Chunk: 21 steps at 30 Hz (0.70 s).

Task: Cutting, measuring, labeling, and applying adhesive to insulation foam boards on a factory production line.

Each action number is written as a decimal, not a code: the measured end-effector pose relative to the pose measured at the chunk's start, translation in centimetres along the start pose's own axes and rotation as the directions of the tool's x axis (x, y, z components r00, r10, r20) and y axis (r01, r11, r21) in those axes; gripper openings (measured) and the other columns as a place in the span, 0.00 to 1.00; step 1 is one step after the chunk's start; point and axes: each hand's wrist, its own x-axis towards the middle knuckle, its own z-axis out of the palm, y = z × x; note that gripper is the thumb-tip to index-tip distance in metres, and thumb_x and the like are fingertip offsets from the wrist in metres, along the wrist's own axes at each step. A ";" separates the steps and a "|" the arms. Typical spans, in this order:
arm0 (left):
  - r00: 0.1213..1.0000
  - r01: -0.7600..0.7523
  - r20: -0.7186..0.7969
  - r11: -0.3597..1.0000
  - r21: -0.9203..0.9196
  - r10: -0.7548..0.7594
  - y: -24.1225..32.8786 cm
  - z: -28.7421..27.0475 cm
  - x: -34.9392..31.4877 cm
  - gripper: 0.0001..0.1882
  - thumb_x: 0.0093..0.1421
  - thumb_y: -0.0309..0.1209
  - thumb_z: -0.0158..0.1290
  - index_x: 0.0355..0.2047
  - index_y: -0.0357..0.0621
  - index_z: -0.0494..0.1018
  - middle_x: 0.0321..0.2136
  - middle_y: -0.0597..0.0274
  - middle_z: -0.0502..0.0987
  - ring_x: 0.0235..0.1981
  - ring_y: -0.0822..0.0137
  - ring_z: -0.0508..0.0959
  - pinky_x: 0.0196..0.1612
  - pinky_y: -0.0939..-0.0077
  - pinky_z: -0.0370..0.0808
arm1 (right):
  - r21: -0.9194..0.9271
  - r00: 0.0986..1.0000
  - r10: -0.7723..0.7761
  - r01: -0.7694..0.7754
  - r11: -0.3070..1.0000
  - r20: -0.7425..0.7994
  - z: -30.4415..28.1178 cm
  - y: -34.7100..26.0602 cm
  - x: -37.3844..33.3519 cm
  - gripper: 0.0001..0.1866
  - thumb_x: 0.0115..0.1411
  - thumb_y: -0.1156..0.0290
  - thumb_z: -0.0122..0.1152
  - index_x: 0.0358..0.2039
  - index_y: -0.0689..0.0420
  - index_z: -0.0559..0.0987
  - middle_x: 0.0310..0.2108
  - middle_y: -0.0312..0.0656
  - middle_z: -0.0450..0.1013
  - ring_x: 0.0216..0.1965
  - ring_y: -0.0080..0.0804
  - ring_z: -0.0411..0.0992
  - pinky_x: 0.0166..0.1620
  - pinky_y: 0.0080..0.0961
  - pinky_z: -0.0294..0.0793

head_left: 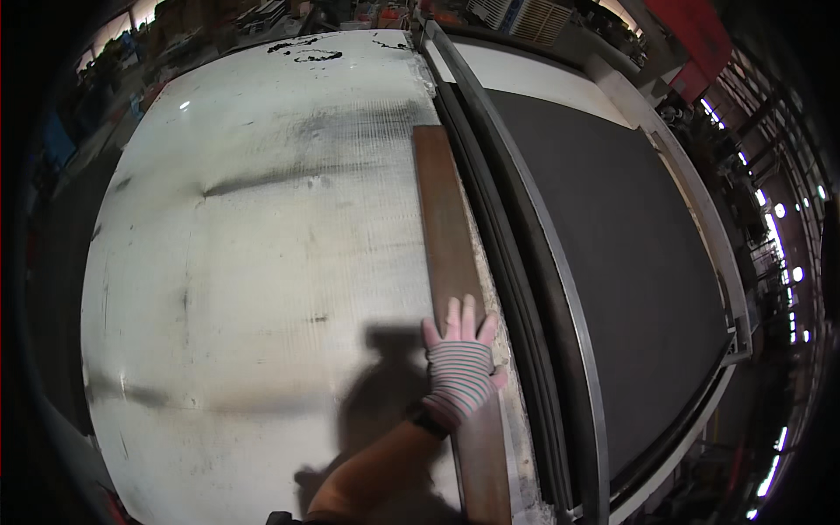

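My left hand [461, 372] wears a striped white, pink and grey glove and lies palm down on a long brown flat bar [444, 210]. Its fingers are spread and point away from me. The thumb reaches over the bar's right side. A dark band circles the wrist. The bar runs from the lower edge toward the far side, along the right margin of a large white worktop [254, 271]. My right hand is out of view.
Right of the bar run dark strips [503, 262] and a metal rail [560, 254]. Beyond them a dark grey sheet [621, 262] lies within a metal frame [691, 192]. Black marks and smudges stain the worktop. A red panel [696, 39] stands at the far right.
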 end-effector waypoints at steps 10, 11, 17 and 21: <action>0.810 -0.240 -0.273 0.130 -0.962 -0.519 -9.8 2.2 7.6 0.28 0.61 0.38 0.47 0.57 0.34 0.63 0.50 0.54 0.69 0.50 0.63 0.71 0.53 0.71 0.71 | -0.360 0.359 -0.912 0.839 0.408 -0.199 5.7 -9.5 4.4 0.13 0.58 0.59 0.63 0.29 0.58 0.79 0.30 0.39 0.73 0.32 0.28 0.70 0.36 0.32 0.69; 0.846 -0.172 -0.262 0.228 -0.958 -0.465 -8.4 5.2 7.5 0.25 0.63 0.40 0.43 0.55 0.36 0.65 0.47 0.55 0.71 0.48 0.66 0.72 0.50 0.71 0.73 | -0.247 0.505 -0.800 0.771 0.587 -0.324 5.1 -7.0 4.5 0.12 0.59 0.62 0.63 0.29 0.58 0.79 0.30 0.38 0.73 0.32 0.27 0.69 0.36 0.30 0.70; 0.976 -0.110 -0.069 -0.198 -0.974 -0.205 4.5 8.8 2.9 0.43 0.63 0.48 0.47 0.70 0.40 0.42 0.66 0.49 0.48 0.66 0.59 0.51 0.67 0.63 0.51 | -0.418 0.445 -0.891 0.795 0.439 -0.089 0.6 -3.0 9.4 0.20 0.64 0.64 0.54 0.52 0.62 0.69 0.37 0.39 0.73 0.37 0.30 0.70 0.39 0.34 0.72; 0.949 -0.164 -0.081 -0.256 -0.953 -0.304 4.3 13.4 -5.1 0.39 0.66 0.41 0.44 0.70 0.39 0.39 0.66 0.47 0.51 0.66 0.58 0.53 0.68 0.66 0.51 | -0.067 0.438 -0.864 0.897 0.436 0.249 4.4 -8.4 3.7 0.35 0.54 0.78 0.65 0.60 0.60 0.59 0.47 0.43 0.73 0.48 0.30 0.71 0.50 0.28 0.71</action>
